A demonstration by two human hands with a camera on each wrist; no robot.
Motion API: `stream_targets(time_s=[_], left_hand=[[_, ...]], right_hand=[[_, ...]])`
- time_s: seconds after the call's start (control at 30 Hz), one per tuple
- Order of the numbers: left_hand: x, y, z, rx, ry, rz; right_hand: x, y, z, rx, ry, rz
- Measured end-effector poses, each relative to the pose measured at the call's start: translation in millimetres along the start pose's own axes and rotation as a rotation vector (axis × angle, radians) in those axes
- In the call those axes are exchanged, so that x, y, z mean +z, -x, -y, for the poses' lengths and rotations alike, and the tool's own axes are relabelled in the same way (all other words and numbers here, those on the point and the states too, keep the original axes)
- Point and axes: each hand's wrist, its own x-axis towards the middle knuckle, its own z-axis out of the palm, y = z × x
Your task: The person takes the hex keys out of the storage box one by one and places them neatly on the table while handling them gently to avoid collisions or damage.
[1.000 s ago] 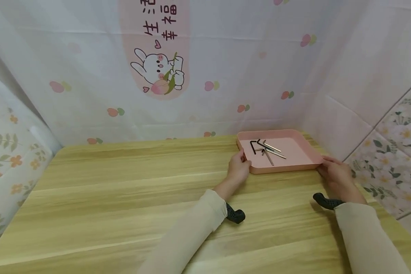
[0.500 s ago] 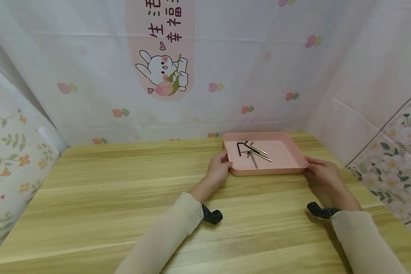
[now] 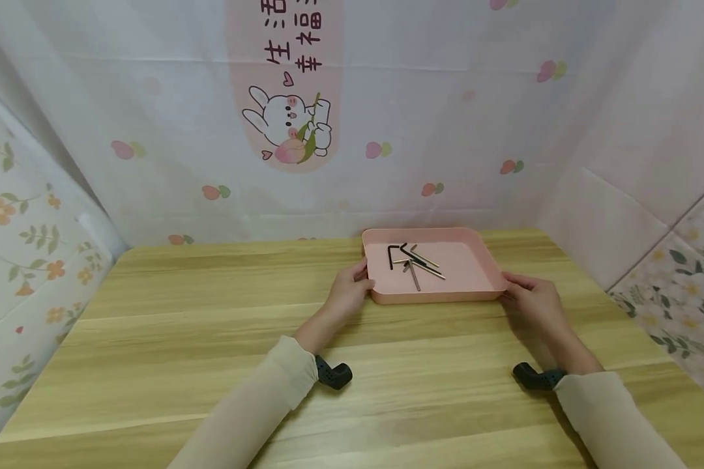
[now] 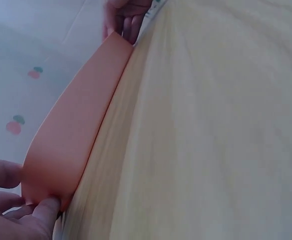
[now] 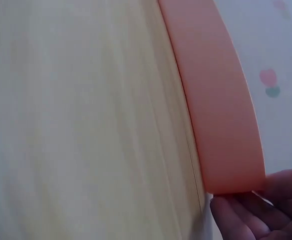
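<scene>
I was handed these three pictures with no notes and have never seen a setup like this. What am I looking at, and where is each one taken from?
There is no machine: a person works with two bare hands and wears three cameras. The wide picture comes from a camera on the head, looking down at a wooden table. The two close, blurry pictures come from cameras strapped to each wrist; the black pieces at the sleeves are probably those mounts.

On the table sits a shallow pink tray holding several L-shaped metal keys, dark and silvery. The left hand holds the tray's near left corner, the right hand its near right corner. Each wrist picture shows the tray's near wall side-on, with fingers at the corner. Patterned cloth hangs behind.
</scene>
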Motion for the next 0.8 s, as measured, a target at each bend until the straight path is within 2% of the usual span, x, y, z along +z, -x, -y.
stream_targets(time_s=[0.23,0.4,0.6,0.8], left_hand=[[-28.0,7.3,0.8,0.001,0.021,0.014],[-49.6,14.2,2.7,-0.015,0.006,-0.014],[-73.7,20.5,4.1,-0.036,-0.015,-0.034],[-92.3,28.2,3.2,-0.019,0.015,-0.028]], right_hand=[[22.1,3.3,11.2,-0.037,0.066,0.002],[38.1,3.5,17.5,-0.070,0.074,0.077],[57.3,-3.6,22.0,-0.082,-0.020,0.199],[74.8,-12.5,22.8,-0.112,-0.199,0.314]])
